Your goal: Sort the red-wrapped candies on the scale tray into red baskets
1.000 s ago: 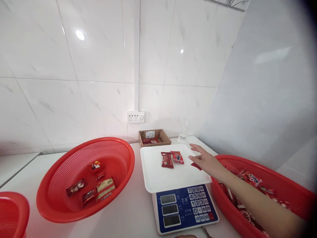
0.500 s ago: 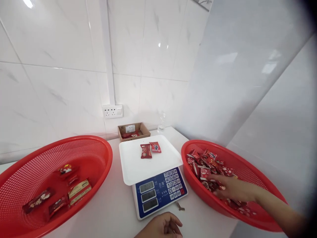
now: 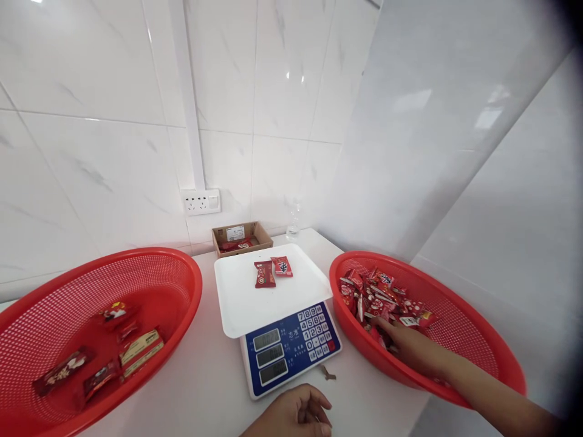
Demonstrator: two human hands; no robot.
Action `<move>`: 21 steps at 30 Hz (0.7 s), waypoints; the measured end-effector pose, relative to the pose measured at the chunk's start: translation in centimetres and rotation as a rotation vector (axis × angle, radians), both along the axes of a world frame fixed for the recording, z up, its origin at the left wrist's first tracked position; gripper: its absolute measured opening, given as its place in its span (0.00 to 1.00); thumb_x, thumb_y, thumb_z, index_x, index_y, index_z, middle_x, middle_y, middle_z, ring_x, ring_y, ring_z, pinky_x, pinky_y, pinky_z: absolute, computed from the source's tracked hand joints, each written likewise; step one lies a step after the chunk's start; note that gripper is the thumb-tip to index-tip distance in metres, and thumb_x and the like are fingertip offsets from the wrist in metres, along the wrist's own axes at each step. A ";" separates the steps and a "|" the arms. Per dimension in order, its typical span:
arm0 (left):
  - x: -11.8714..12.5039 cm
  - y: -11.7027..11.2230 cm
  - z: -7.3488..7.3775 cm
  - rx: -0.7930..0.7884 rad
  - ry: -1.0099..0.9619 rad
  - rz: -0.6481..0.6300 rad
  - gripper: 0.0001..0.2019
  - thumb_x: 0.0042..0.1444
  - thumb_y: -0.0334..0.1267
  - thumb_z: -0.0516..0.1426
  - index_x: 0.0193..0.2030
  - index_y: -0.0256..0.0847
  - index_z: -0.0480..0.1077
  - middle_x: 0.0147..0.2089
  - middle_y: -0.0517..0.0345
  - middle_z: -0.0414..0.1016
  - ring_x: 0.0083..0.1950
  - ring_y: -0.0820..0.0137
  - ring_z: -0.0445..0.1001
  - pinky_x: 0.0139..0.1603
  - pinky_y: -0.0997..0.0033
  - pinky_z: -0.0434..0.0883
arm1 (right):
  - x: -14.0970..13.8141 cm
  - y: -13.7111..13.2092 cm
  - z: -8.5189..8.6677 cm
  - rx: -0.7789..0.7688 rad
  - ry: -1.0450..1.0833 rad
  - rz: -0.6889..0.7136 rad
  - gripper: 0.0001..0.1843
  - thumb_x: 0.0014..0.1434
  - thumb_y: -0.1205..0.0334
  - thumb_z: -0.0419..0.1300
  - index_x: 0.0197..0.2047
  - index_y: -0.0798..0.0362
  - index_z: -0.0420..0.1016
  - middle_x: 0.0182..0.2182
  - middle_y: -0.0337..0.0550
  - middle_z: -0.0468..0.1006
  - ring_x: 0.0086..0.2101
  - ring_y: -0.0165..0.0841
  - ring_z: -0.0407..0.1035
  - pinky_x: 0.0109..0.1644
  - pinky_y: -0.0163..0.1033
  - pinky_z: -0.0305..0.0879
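Observation:
My right hand (image 3: 407,345) reaches into the red basket (image 3: 473,321) on the right, touching small red-wrapped snack packets (image 3: 382,306). Its fingertips are partly hidden among them, and whether they grip one does not show. In front of the scale (image 3: 291,349), my left hand (image 3: 296,413) rests at the table's near side, fingers loosely curled and apart, with nothing in it. Two packets lie on the white weighing tray (image 3: 241,309): a dark red packet (image 3: 265,275) and, touching or nearly touching it, a brighter red packet (image 3: 282,266).
A second red basket (image 3: 182,291) on the left holds several wrapped snacks, including a cream-coloured packet (image 3: 142,352). Behind the tray stand a cardboard box (image 3: 259,235) with red packets and a clear bottle (image 3: 293,223). A brown scrap (image 3: 327,372) lies beside the scale. Tiled walls enclose the back and right.
My right hand has moved a little left and down, deeper among the packets, some of which have shifted. My left hand stays in front of the scale. The view has shifted slightly.

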State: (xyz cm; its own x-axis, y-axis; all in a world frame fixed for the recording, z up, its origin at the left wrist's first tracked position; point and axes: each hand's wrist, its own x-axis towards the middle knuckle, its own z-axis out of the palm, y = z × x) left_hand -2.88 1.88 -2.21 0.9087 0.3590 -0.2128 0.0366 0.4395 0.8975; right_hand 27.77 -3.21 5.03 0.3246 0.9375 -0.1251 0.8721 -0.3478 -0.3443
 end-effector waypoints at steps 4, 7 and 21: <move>0.0 0.0 -0.1 0.012 -0.004 -0.001 0.27 0.38 0.49 0.65 0.42 0.35 0.66 0.36 0.57 0.70 0.35 0.74 0.69 0.39 0.70 0.61 | -0.1 0.3 0.9 -0.094 -0.024 0.058 0.21 0.44 0.66 0.53 0.43 0.46 0.71 0.35 0.42 0.78 0.35 0.41 0.72 0.35 0.39 0.63; 0.0 0.0 -0.2 0.011 -0.010 0.001 0.26 0.38 0.49 0.65 0.42 0.36 0.66 0.35 0.57 0.70 0.36 0.73 0.69 0.39 0.70 0.61 | 0.0 0.5 1.5 -0.061 -0.077 0.002 0.17 0.46 0.66 0.52 0.41 0.47 0.70 0.38 0.42 0.77 0.36 0.40 0.71 0.35 0.38 0.61; 0.2 0.1 -0.2 0.005 0.006 -0.002 0.29 0.36 0.52 0.65 0.41 0.36 0.65 0.35 0.57 0.69 0.35 0.73 0.69 0.38 0.70 0.61 | 2.2 0.7 2.3 0.347 -0.072 -0.168 0.20 0.53 0.50 0.52 0.45 0.52 0.70 0.48 0.50 0.71 0.51 0.44 0.63 0.59 0.49 0.54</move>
State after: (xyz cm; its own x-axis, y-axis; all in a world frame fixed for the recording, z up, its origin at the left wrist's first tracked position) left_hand -2.71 2.00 -2.44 0.9081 0.3585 -0.2163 0.0425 0.4350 0.8994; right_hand 30.01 -2.55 7.31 0.4734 0.8532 0.2190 0.8391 -0.3611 -0.4069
